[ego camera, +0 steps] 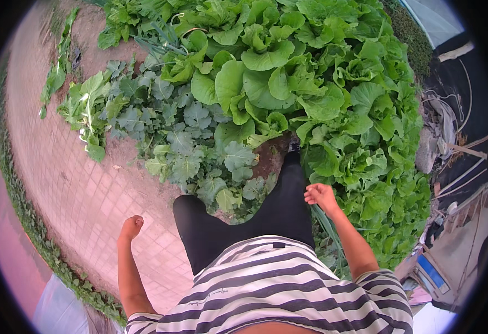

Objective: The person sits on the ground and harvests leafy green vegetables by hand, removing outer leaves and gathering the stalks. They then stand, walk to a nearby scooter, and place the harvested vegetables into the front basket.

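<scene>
My left hand (132, 226) hangs over the brick paving (156, 246) with its fingers curled in and nothing visible in them. My right hand (320, 197) is beside my right thigh, above the edge of the leafy greens (264, 87). Its fingers are loosely bent and slightly apart, with nothing seen between them. Long narrow leaves (327, 229), like a leek's, rise just below that wrist. Between and ahead of my legs grow blue-green lobed brassica plants (181, 137). My right shoe (294, 144) stands on bare soil (269, 156) among the plants; my left foot is hidden.
Uprooted greens (88, 110) lie at the paving's edge, and more lie farther along (58, 75). A low green hedge (31, 217) borders the paving on the left. To the right are a grey cloth (442, 117), wooden sticks (465, 150) and black sheeting (484, 92).
</scene>
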The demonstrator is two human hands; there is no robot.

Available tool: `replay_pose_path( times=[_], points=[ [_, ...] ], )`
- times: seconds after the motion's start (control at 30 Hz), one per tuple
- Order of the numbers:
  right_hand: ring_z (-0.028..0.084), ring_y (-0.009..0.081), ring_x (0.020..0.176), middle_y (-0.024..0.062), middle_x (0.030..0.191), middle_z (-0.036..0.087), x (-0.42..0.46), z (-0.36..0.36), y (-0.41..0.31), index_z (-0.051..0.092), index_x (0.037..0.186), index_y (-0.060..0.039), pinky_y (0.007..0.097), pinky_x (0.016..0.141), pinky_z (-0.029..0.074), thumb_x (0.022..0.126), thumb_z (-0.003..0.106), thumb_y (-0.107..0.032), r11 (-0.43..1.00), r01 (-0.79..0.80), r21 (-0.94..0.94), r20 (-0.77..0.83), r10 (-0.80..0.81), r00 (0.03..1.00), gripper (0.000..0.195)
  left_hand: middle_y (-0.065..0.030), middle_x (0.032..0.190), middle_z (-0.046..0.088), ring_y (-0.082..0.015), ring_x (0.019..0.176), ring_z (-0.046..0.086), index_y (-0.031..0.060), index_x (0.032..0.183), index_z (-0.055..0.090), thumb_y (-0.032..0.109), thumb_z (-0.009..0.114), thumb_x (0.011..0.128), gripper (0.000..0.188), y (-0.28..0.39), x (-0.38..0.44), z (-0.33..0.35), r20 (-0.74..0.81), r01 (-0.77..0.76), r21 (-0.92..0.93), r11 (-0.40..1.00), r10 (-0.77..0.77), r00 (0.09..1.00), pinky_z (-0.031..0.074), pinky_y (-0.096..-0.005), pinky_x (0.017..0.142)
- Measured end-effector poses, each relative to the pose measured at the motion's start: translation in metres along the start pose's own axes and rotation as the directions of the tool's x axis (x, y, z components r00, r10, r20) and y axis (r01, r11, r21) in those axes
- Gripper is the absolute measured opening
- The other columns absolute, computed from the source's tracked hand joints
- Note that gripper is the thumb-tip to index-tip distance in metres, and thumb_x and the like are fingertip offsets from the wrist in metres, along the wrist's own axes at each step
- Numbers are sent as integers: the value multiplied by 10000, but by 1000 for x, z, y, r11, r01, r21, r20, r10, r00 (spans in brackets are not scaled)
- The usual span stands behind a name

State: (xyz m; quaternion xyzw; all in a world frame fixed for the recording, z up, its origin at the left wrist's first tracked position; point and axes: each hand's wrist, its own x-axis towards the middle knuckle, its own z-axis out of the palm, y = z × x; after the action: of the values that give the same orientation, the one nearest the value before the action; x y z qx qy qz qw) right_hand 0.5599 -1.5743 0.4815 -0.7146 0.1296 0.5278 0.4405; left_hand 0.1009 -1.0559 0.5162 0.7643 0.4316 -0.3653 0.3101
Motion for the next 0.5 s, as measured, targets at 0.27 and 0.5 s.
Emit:
replay_pose_path(
  times=[0.27,0.5],
  points=[
    [655,162,795,110,935,645,170,-25,-43,553,1075,26,275,700,545,921,531,-98,996,-73,-41,393,83,916,199,-57,823,689,-158,822,668,70,1002,680,143,518,872,220,179,-188,170,581,648,-274,710,-415,700,510,-311,698],
    [657,213,861,150,1001,630,197,-61,6,518,1128,31,310,750,556,935,509,-104,921,-390,-19,329,374,867,235,-135,1000,665,-180,921,635,-33,1119,577,61,487,940,222,350,-40,66,-546,-12,-578,816,-376,748,493,-283,822]
  ],
)
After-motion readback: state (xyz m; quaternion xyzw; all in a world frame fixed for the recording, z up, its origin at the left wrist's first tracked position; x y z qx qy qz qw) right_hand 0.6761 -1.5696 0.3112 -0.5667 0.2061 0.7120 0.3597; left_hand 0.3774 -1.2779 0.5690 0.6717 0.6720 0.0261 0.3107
